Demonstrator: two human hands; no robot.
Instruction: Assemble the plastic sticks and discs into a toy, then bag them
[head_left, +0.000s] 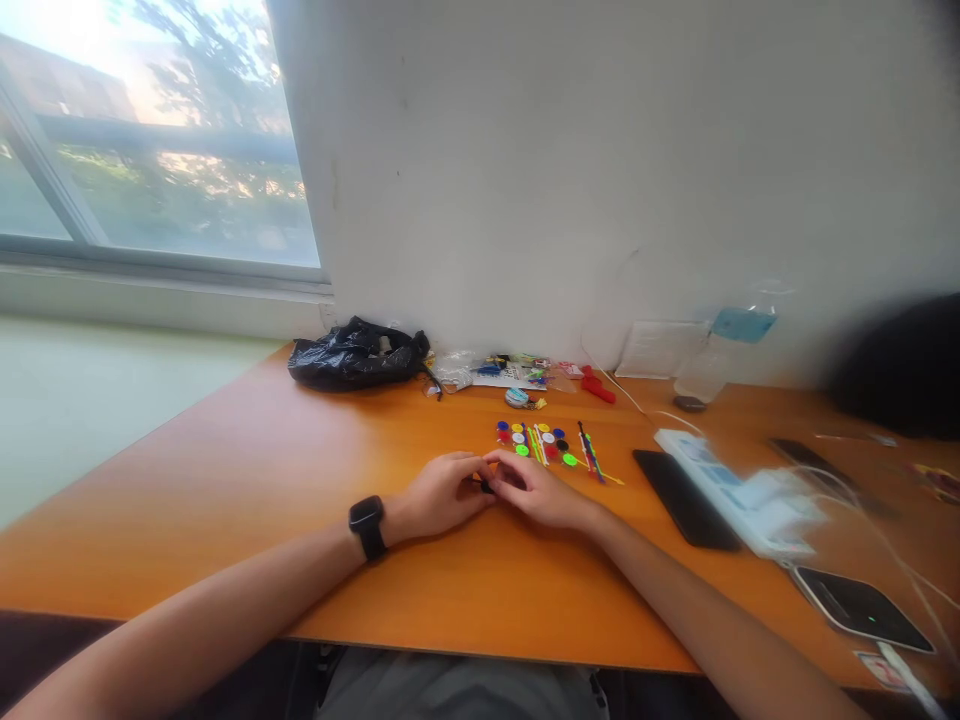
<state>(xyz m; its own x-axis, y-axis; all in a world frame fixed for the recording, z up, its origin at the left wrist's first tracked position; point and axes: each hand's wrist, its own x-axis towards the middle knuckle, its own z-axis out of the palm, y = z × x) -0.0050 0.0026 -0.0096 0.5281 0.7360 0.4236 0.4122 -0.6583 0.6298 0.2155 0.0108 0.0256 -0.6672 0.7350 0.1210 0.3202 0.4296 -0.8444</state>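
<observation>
No words or numbers can be read here. The blue label [742, 324] on the clear plastic bottle [701, 376] is too blurry. The print on the white paper sheet [658, 350] by the wall is too small to read.

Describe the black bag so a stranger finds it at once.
On the orange table, follow the far edge to the white wall's left corner. The black bag lies there, crumpled and shiny, far bigger and darker than the small bright pieces to its right.
</observation>
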